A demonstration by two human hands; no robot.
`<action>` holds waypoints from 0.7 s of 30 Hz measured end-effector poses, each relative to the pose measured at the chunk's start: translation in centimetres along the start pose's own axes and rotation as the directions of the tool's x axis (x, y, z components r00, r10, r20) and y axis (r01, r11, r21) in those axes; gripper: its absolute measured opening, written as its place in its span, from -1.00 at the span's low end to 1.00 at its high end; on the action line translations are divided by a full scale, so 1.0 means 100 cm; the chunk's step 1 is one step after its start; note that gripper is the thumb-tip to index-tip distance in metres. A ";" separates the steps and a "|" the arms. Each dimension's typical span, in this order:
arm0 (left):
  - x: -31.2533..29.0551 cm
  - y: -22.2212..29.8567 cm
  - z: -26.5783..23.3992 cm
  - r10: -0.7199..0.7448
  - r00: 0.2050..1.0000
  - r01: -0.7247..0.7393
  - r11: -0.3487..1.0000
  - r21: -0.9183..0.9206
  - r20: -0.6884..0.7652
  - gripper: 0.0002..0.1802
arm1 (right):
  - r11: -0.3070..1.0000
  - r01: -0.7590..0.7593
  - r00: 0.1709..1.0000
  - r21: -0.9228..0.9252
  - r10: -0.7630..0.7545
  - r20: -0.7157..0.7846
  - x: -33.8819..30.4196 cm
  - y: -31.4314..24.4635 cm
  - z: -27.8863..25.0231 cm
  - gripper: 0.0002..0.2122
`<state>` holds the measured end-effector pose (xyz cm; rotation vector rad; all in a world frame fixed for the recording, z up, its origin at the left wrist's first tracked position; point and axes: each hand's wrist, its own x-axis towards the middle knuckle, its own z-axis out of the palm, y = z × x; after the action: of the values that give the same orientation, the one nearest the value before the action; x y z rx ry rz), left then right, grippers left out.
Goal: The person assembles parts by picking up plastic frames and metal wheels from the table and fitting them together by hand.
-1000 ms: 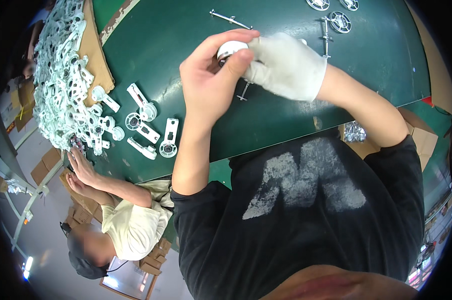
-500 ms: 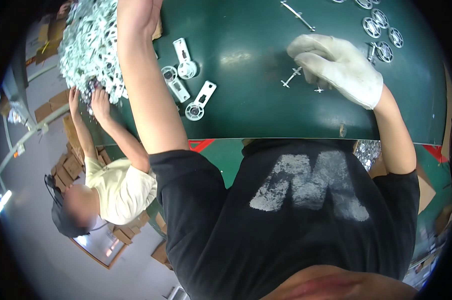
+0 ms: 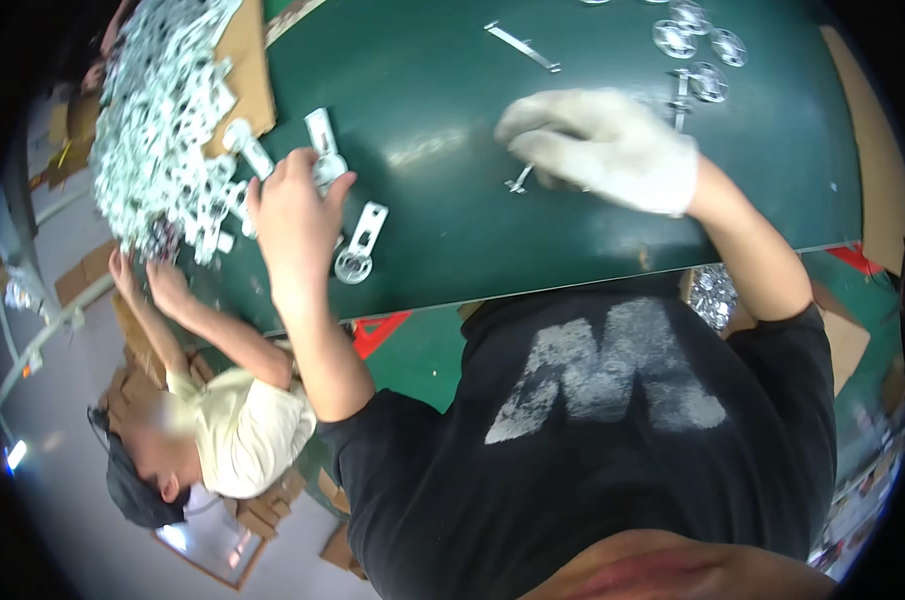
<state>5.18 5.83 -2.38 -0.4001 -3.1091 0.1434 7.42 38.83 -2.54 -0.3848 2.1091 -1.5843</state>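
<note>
My bare left hand (image 3: 297,222) is over the table's left side, fingers and thumb apart. It reaches over pale plastic arms with round ends; one such arm (image 3: 319,130) shows just past its fingertips, partly covered. Another plastic arm (image 3: 362,243) lies just right of my wrist. My right hand (image 3: 612,150), in a white glove, is curled with the thumb against the fingers. A small metal bar (image 3: 518,179) with a crosspiece at its end sticks out below the glove's fingertips; the rest of it is hidden.
A big heap of pale plastic parts (image 3: 162,130) covers the far left of the green table (image 3: 442,230), beside a cardboard sheet (image 3: 247,75). One metal bar (image 3: 522,46) and several spoked metal rings (image 3: 674,39) lie farther off. A co-worker's hands (image 3: 167,288) are at the heap.
My left hand has come back from the far left to the loose plastic arms. The whole view has shifted and tilted. The gloved right hand keeps its curled pose.
</note>
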 end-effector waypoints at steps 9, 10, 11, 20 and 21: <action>0.069 0.098 -0.039 0.499 0.866 -0.070 0.205 -0.976 0.043 -0.71 | 0.694 0.278 0.716 -0.664 -0.611 -0.338 0.008 0.015 -0.003 -0.58; 0.084 0.113 -0.032 0.441 0.896 -0.131 0.158 -0.979 -0.048 -0.68 | 0.820 0.154 0.749 -0.552 -0.461 -0.475 0.006 0.018 -0.004 -0.64; 0.102 0.125 -0.024 0.394 0.916 -0.107 0.061 -0.992 -0.075 -0.68 | 0.901 0.111 0.738 -0.419 -0.357 -0.573 0.004 0.021 -0.009 -0.65; 0.138 0.186 0.011 0.544 0.768 -0.623 0.757 -0.197 -0.337 -0.77 | 0.941 -0.049 0.512 -0.336 -0.265 -0.817 0.001 0.032 -0.063 -0.78; 0.137 0.186 0.012 0.549 0.766 -0.626 0.754 -0.198 -0.334 -0.77 | 0.858 -0.061 0.511 -0.510 -0.412 -0.755 0.000 0.037 -0.065 -0.77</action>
<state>-3.41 27.15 -5.35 -1.2988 -2.6245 -0.3629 4.20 45.21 -4.64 0.0899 3.3775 -1.4800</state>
